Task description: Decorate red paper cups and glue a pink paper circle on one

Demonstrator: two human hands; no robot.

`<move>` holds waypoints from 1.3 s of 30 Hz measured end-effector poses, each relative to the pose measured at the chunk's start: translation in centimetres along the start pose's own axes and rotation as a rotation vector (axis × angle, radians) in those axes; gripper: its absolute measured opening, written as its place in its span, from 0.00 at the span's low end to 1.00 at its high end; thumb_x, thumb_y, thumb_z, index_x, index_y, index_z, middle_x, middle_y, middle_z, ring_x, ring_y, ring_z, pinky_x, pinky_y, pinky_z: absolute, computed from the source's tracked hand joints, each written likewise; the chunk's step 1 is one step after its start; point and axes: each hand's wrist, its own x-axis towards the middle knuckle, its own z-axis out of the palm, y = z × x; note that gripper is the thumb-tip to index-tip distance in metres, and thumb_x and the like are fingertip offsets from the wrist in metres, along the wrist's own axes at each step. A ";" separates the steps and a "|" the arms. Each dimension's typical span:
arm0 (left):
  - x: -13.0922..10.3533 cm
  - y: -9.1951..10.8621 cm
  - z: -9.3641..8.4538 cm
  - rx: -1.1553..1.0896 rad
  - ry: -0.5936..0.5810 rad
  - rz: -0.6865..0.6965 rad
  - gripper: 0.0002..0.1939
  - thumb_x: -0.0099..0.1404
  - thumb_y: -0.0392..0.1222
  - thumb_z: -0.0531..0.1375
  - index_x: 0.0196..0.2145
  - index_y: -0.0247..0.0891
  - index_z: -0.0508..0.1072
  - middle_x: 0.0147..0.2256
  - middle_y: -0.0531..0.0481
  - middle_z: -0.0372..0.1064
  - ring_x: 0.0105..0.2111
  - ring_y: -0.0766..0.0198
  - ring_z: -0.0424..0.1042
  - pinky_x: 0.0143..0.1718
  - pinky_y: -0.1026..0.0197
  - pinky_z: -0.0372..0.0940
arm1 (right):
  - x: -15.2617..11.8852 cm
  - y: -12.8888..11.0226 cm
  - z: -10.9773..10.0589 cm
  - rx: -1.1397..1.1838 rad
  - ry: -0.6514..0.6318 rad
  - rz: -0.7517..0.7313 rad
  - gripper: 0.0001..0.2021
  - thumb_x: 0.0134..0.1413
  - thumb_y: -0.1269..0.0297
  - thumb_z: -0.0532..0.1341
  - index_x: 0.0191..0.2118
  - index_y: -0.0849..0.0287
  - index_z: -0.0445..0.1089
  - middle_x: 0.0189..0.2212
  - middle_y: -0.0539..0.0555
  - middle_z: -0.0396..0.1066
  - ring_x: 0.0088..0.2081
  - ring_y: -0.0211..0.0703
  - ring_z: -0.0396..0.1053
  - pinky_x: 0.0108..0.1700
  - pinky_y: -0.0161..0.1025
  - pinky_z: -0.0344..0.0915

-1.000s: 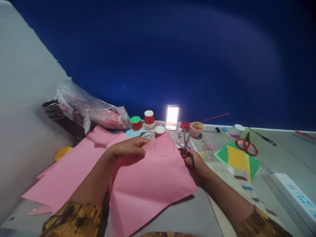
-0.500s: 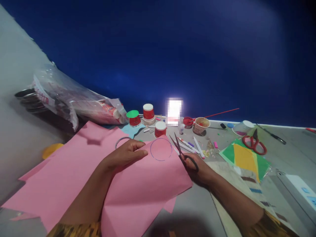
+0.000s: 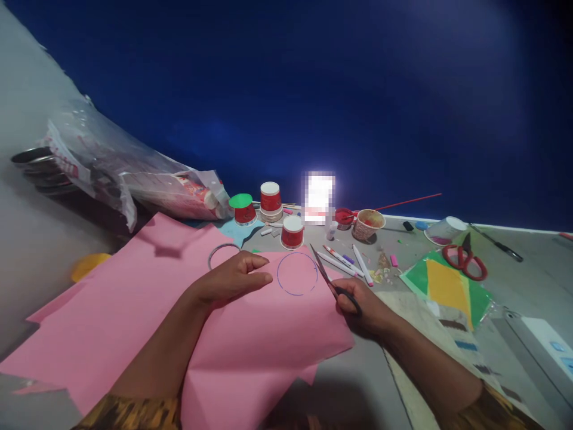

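Note:
My left hand (image 3: 237, 278) pinches the left edge of a sheet of pink paper (image 3: 268, 334), thumb on top and the fingers partly hidden. A circle drawn in blue pen (image 3: 297, 273) lies near the sheet's far edge. In my right hand (image 3: 360, 304) is a pair of dark-handled scissors (image 3: 330, 282), fingers through the loops. Their blades look nearly closed and reach over the sheet's far right edge, just right of the circle. Another pink sheet (image 3: 129, 304) lies under my left arm, with a grey ring (image 3: 210, 257) beyond my left hand.
Red paper cups (image 3: 292, 233) stand upside down at the back, near a glowing pixelated screen (image 3: 319, 200). Markers (image 3: 362, 266), a stained cup (image 3: 369, 224) and red-handled scissors (image 3: 465, 263) lie to the right. A plastic bag (image 3: 147, 185) leans at the left wall.
The scissor blades, spread apart before, have come together at the paper's edge. My left hand keeps its hold on the sheet, and the view has shifted slightly.

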 end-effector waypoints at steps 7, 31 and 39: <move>0.0 -0.3 -0.1 0.030 0.006 0.021 0.26 0.63 0.47 0.64 0.23 0.42 0.47 0.24 0.58 0.38 0.24 0.69 0.39 0.25 0.59 0.36 | 0.0 0.2 -0.1 0.021 -0.003 0.012 0.16 0.44 0.53 0.69 0.23 0.57 0.63 0.19 0.42 0.54 0.21 0.31 0.46 0.24 0.33 0.44; -0.2 -0.5 -0.4 -0.001 -0.019 0.035 0.26 0.65 0.45 0.63 0.24 0.42 0.47 0.25 0.59 0.38 0.25 0.70 0.39 0.25 0.61 0.38 | 0.1 0.1 0.2 0.064 0.049 0.091 0.11 0.41 0.65 0.67 0.21 0.57 0.62 0.16 0.40 0.54 0.18 0.28 0.48 0.21 0.32 0.43; -0.2 -0.5 -0.4 0.017 -0.017 0.034 0.25 0.66 0.45 0.62 0.24 0.42 0.47 0.25 0.60 0.38 0.24 0.70 0.39 0.24 0.61 0.38 | 0.0 -0.2 0.3 0.047 0.062 0.105 0.11 0.39 0.64 0.68 0.21 0.57 0.63 0.15 0.41 0.55 0.18 0.28 0.49 0.20 0.32 0.44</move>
